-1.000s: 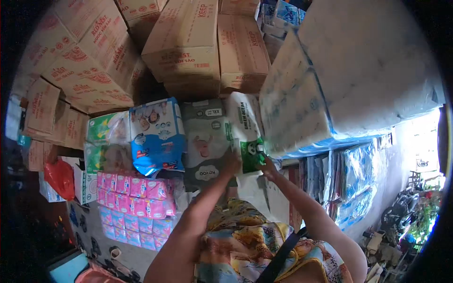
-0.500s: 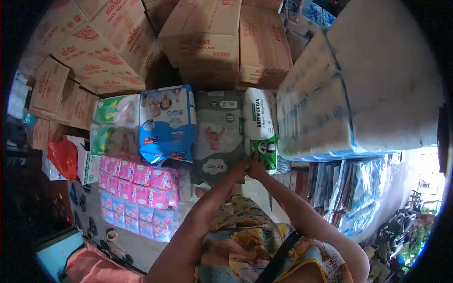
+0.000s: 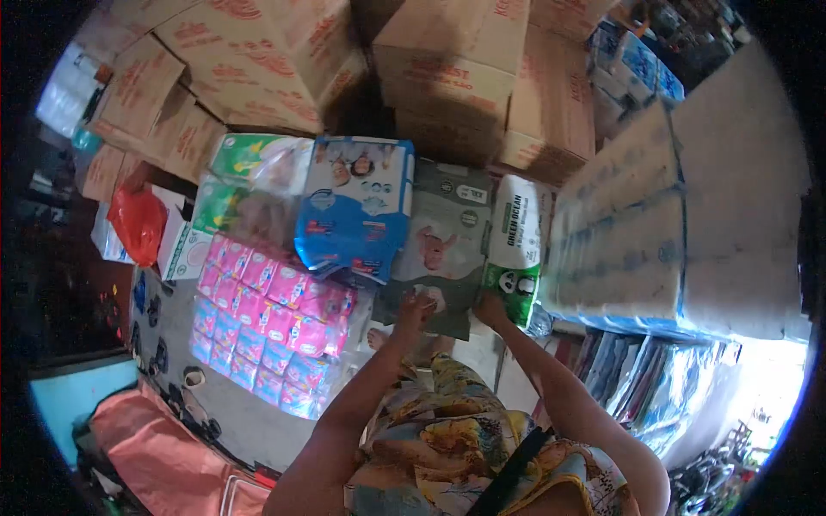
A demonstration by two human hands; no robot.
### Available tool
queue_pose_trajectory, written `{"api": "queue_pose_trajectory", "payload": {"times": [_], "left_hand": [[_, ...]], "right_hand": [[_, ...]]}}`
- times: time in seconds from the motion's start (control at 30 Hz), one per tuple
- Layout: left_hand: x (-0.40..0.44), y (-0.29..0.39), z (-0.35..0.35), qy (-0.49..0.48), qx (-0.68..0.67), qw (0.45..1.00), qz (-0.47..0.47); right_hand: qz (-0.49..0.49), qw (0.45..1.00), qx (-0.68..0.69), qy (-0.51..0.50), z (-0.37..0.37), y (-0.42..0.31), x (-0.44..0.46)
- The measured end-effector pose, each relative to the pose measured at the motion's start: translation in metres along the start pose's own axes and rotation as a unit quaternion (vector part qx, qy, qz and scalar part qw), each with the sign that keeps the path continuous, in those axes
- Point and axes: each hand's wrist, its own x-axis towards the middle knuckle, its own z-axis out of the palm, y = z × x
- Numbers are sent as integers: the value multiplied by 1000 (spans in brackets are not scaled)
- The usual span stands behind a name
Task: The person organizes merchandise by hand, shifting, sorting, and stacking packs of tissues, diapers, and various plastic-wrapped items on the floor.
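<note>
My left hand [image 3: 416, 310] rests on the lower part of a grey-green diaper pack [image 3: 437, 245], its fingers spread over the printed label. My right hand [image 3: 491, 310] is at the lower left edge of a white and green pack [image 3: 518, 228] with a panda print; its fingers are too dim to make out. The two packs lie side by side. Left of the grey-green one is a blue and white diaper pack [image 3: 357, 206], whose right edge meets it.
Brown cartons [image 3: 447, 73] are stacked behind the packs. A tall plastic-wrapped stack [image 3: 619, 241] stands at the right. Pink packets [image 3: 275, 292] lie at the left front, near a red plastic bag [image 3: 138, 225]. Shoes [image 3: 194, 378] are on the floor.
The view has turned, so everything sits further right and the packs look tilted. My left hand has moved away from my right hand, onto the grey-green pack.
</note>
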Motion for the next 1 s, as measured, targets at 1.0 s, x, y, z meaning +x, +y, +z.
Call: {"api": "queue_pose_trajectory", "payload": {"times": [1.0], "left_hand": [[58, 93, -86, 48, -423, 905, -2]], "right_hand": [[42, 628, 777, -31, -65, -201, 179]]}}
